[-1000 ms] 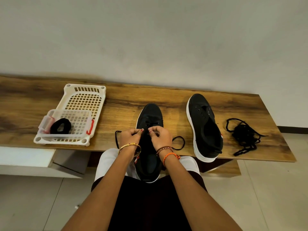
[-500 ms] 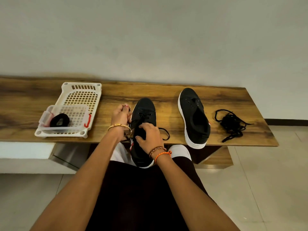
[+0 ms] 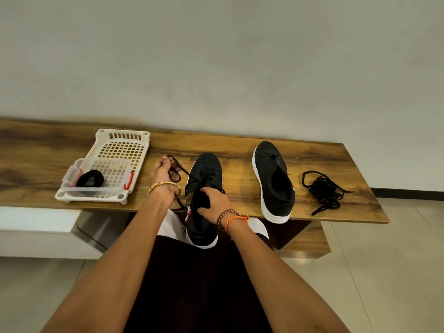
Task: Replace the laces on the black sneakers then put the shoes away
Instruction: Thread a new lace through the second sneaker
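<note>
Left hand (image 3: 163, 174) pinches thin lace (image 3: 176, 173); right hand (image 3: 213, 204) grips canvas sneaker (image 3: 204, 188). Right of it: second sneaker (image 3: 274, 181), tangled laces (image 3: 324, 191).

Home interior, likely an entryway: low wood-grain worktop (image 3: 312, 155) against plain grey wall (image 3: 216, 56), tiled floor (image 3: 396, 260) at 4 o'clock, dark skirting (image 3: 408, 191) at 3 o'clock.

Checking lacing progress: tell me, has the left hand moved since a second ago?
Yes. The left hand left the sneaker, moving toward the white basket.
</note>
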